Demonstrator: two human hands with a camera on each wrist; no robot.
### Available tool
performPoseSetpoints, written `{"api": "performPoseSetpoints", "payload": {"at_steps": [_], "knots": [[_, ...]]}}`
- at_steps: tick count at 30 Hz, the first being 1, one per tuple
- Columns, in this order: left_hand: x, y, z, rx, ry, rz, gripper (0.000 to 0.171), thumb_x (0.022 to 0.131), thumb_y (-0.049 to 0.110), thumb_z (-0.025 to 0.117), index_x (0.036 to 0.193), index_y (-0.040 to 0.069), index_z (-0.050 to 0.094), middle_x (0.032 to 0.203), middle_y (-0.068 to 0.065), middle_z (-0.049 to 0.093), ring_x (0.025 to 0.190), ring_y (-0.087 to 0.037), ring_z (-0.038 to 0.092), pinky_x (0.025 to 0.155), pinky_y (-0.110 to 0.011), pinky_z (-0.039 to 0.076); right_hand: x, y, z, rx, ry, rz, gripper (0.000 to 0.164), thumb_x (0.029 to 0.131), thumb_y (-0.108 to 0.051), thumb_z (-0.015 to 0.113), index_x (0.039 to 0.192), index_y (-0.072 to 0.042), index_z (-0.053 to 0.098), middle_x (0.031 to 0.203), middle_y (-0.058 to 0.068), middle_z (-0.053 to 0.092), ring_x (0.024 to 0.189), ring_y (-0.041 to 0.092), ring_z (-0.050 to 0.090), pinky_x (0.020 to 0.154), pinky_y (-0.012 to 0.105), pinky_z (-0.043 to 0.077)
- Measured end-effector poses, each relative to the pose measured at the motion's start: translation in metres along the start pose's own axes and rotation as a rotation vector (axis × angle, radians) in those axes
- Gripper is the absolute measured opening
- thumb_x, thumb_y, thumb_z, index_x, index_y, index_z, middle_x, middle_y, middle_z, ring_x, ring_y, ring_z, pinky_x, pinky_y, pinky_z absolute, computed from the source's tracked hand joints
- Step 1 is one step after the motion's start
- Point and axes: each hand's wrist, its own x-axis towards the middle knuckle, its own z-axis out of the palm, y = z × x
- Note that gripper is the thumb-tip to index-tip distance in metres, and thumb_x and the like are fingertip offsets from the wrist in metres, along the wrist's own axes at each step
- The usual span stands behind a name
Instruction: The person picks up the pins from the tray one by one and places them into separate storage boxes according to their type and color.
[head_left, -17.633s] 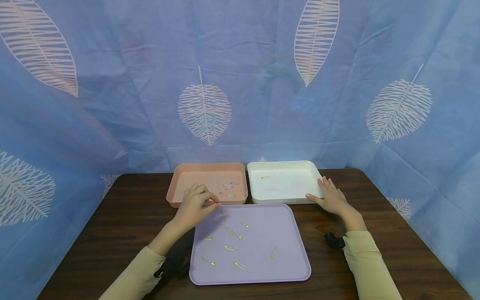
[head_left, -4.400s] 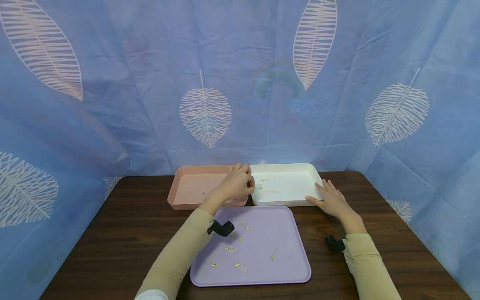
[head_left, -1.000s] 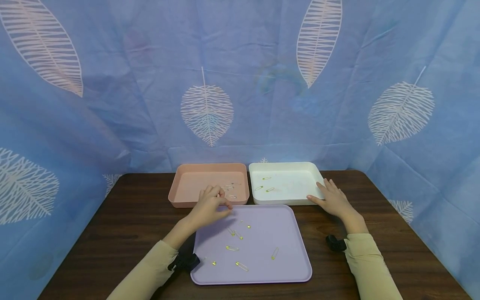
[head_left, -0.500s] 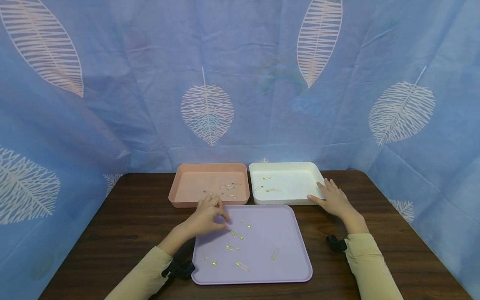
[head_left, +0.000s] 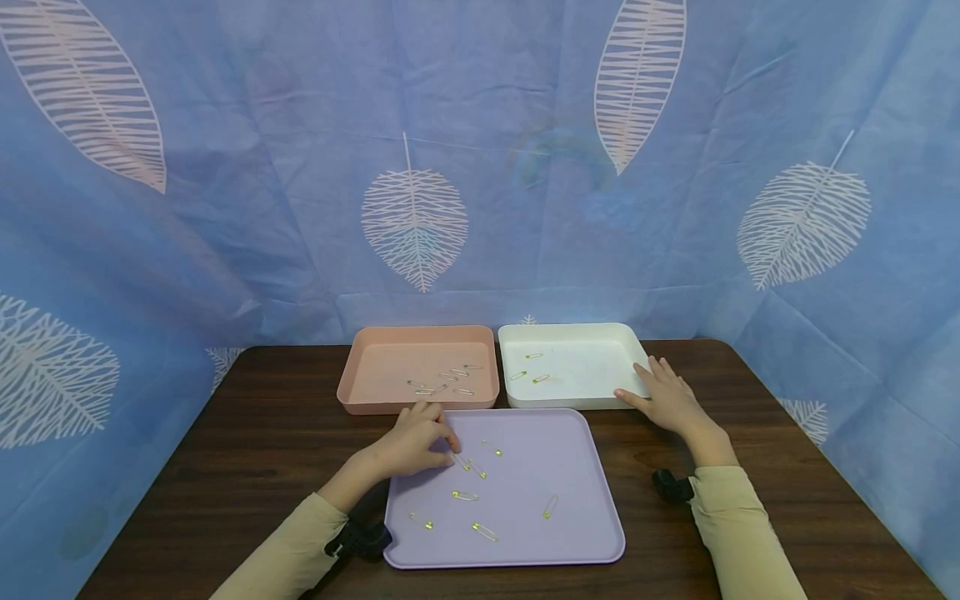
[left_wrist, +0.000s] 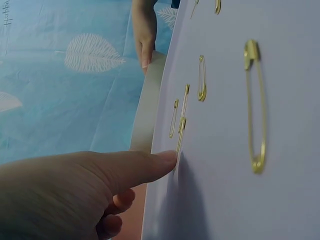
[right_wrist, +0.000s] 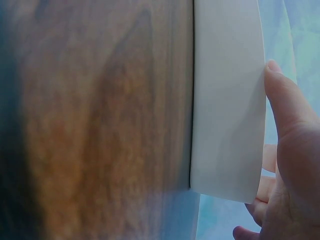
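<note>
Several gold safety pins lie scattered on the lilac tray (head_left: 521,537). At its upper left, my left hand (head_left: 412,442) pinches the end of one safety pin (left_wrist: 181,131) between thumb and index finger; the index tip is hidden in the left wrist view. A second safety pin (head_left: 477,469) lies right beside it. My right hand (head_left: 667,402) rests with spread fingers on the near right corner of the white tray (head_left: 592,367), its thumb (right_wrist: 287,102) at the rim.
Behind the lilac tray on the dark wooden table (head_left: 247,450), the pink tray (head_left: 382,358) holds several silver safety pins (head_left: 459,372). Three gold safety pins (head_left: 541,379) lie at the left in the white tray. A blue leaf-patterned cloth (head_left: 300,208) hangs behind.
Silver pins in the pink tray and gold ones in the white tray have increased since the oldest frame. Lately my left hand has lowered to a gold pin; my right hand stays put.
</note>
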Motion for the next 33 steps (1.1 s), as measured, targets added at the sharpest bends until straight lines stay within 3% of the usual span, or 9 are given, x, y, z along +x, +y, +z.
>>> {"api": "performPoseSetpoints", "payload": {"at_steps": [5, 11, 25, 33], "knots": [[-0.0001, 0.0025, 0.0009, -0.002, 0.003, 0.014, 0.006, 0.081, 0.024, 0.078, 0.084, 0.023, 0.073, 0.092, 0.004, 0.053, 0.092, -0.014, 0.037, 0.075, -0.033, 0.025, 0.0007, 0.0008, 0.0008, -0.005, 0.003, 0.002, 0.087, 0.095, -0.057, 0.051, 0.148, 0.008, 0.030, 0.154, 0.040, 0.012, 0.143, 0.056, 0.009, 0.109, 0.073, 0.013], [0.0002, 0.0039, 0.0015, 0.007, -0.016, 0.007, 0.013, 0.080, 0.022, 0.078, 0.073, 0.025, 0.067, 0.089, 0.005, 0.051, 0.088, -0.013, 0.036, 0.076, -0.033, 0.026, 0.0015, 0.0022, 0.0018, -0.007, 0.001, 0.001, 0.086, 0.095, -0.057, 0.051, 0.148, 0.008, 0.029, 0.154, 0.040, 0.011, 0.143, 0.056, 0.008, 0.109, 0.074, 0.013], [-0.0003, 0.0063, -0.0004, 0.020, -0.051, 0.013, 0.017, 0.077, 0.021, 0.076, 0.067, 0.025, 0.063, 0.083, 0.008, 0.046, 0.084, -0.012, 0.034, 0.079, -0.034, 0.025, 0.0019, 0.0026, 0.0015, -0.016, 0.008, 0.003, 0.087, 0.094, -0.057, 0.051, 0.148, 0.008, 0.030, 0.154, 0.039, 0.013, 0.144, 0.055, 0.009, 0.109, 0.074, 0.014], [0.0033, 0.0043, -0.0004, 0.009, -0.040, 0.010, 0.017, 0.075, 0.021, 0.075, 0.066, 0.027, 0.062, 0.084, 0.010, 0.046, 0.087, -0.013, 0.034, 0.072, -0.031, 0.024, 0.0021, 0.0025, 0.0017, -0.027, 0.010, 0.004, 0.087, 0.094, -0.058, 0.050, 0.148, 0.007, 0.030, 0.154, 0.039, 0.013, 0.144, 0.055, 0.010, 0.109, 0.073, 0.015]]}}
